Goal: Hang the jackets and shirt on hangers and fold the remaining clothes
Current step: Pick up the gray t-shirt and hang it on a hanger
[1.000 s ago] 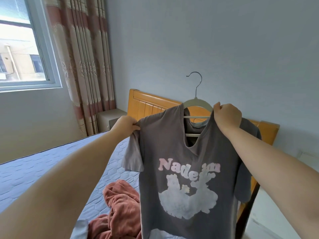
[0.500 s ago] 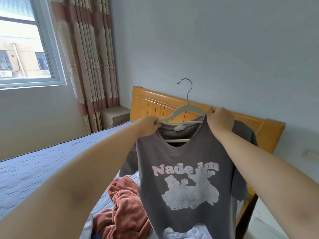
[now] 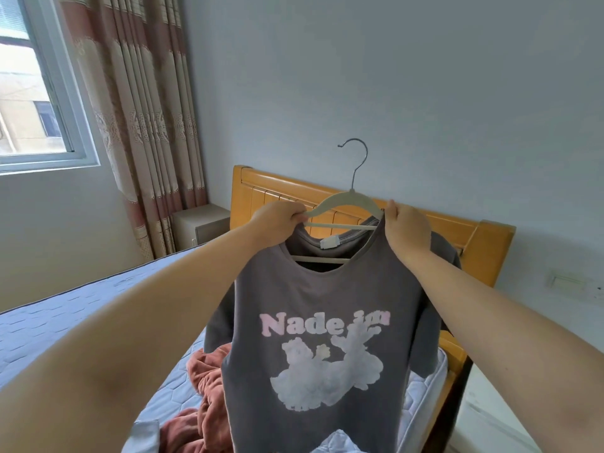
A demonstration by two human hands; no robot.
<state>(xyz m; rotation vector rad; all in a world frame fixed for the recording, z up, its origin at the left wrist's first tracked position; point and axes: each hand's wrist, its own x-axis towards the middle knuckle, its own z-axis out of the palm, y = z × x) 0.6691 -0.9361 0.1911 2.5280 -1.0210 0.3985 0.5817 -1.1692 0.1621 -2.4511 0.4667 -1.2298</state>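
Shirt (image 3: pixel 327 295), grey with pale print, draped on white hanger (image 3: pixel 351 199) and held aloft above bed (image 3: pixel 65 318). Grips hanger's left arm with left hand (image 3: pixel 277 220); pinches shirt's right shoulder with right hand (image 3: pixel 408 230). Rust-red garment (image 3: pixel 206 380) crumpled on bed below.

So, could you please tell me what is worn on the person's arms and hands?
Nothing is worn: no sleeves reach into view, and neither the left hand nor the right hand shows gloves, rings, a watch or a bracelet.
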